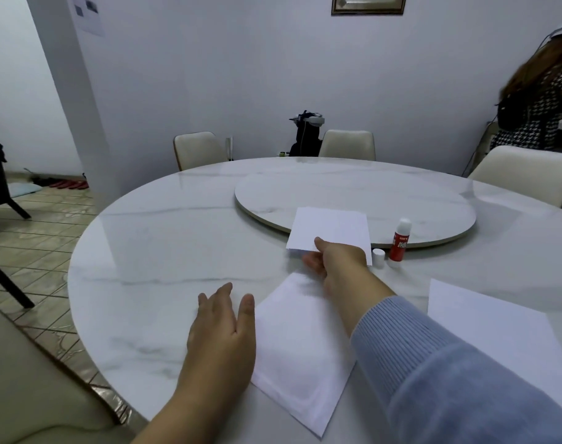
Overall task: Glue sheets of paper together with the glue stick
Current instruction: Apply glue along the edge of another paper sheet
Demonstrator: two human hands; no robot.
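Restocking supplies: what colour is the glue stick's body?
Red, with white lettering and a white top; the glue stick stands uncapped on the table, seen in the head view.

glue stick (400,240) right of cap (378,257) | both on table (164,251)

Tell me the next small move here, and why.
Probably lower the small sheet pinched in the right hand onto the sheet lying below it; the glue stick stands uncapped, its cap beside it.
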